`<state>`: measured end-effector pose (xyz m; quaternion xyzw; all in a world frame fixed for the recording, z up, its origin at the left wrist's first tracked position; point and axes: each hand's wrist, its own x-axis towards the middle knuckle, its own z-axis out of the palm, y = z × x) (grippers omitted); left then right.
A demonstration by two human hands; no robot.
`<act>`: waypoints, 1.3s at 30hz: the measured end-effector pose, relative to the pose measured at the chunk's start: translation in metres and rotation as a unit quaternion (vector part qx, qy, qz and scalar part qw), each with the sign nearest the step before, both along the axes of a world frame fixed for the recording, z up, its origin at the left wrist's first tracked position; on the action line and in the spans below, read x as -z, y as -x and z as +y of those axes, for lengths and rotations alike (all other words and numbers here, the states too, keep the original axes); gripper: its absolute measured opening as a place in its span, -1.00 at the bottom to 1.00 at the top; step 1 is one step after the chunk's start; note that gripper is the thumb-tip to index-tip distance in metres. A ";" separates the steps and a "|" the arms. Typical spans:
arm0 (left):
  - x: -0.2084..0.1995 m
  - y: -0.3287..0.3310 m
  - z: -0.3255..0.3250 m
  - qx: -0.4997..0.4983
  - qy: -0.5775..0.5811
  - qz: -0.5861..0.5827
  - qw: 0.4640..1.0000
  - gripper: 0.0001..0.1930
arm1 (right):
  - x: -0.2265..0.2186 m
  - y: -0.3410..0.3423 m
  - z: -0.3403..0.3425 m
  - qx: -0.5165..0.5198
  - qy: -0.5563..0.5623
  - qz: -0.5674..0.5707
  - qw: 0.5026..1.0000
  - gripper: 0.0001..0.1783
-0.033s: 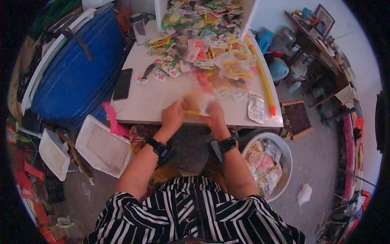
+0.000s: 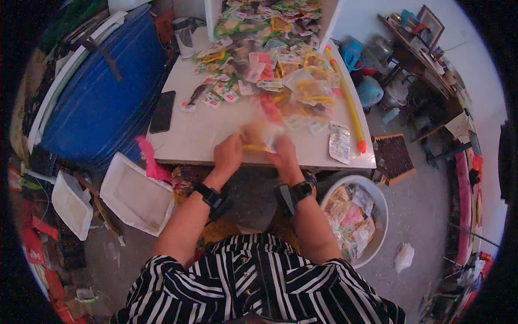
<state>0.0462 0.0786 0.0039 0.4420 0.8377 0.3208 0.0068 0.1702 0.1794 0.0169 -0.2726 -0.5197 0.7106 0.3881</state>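
1. Far left: a large blue barrel [image 2: 102,92] lies beside the surface [image 2: 199,135]. Below it, on the floor, two white trays [image 2: 135,194] stand tilted, one nearer the left edge.
2. A black phone [image 2: 162,111] lies flat on the left part of the surface, apart from the other items. A pink scrap [image 2: 151,162] hangs at the near left corner of the surface.
3. Left hand [image 2: 229,154]: closed on the left end of a clear packet [image 2: 259,141] with a yellow strip, at the near edge of the surface. Black watch on the wrist.
4. The clear packet is held between both hands, just above the surface and near its front edge. It is blurred; contents cannot be told.
5. Right hand [image 2: 283,153]: fingers closed on the right end of the same packet. Black watch on this wrist too.
6. Behind the hands: a loose heap of small coloured packets [image 2: 264,59] covers the middle and far part of the surface.
7. A silver sachet [image 2: 340,141] lies flat near the right front corner.
8. A long yellow stick [image 2: 345,102] with a red tip runs along the right edge of the surface.
9. Right, on the floor: a white basin [image 2: 379,205] holding packets, just beside the person's right forearm.
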 end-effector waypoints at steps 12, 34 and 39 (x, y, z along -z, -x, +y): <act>0.003 -0.003 -0.006 0.022 -0.120 0.014 0.992 -0.81 | 0.005 0.015 -0.001 -0.064 0.150 0.074 0.984 -0.82; 0.011 -0.004 -0.006 0.069 -0.056 0.042 0.995 -0.88 | 0.030 0.046 0.008 -0.143 -0.248 -0.303 0.909 -0.88; 0.011 -0.003 -0.007 0.060 -0.101 0.043 0.992 -0.90 | 0.016 0.049 0.009 0.027 -0.245 -0.260 0.934 -0.79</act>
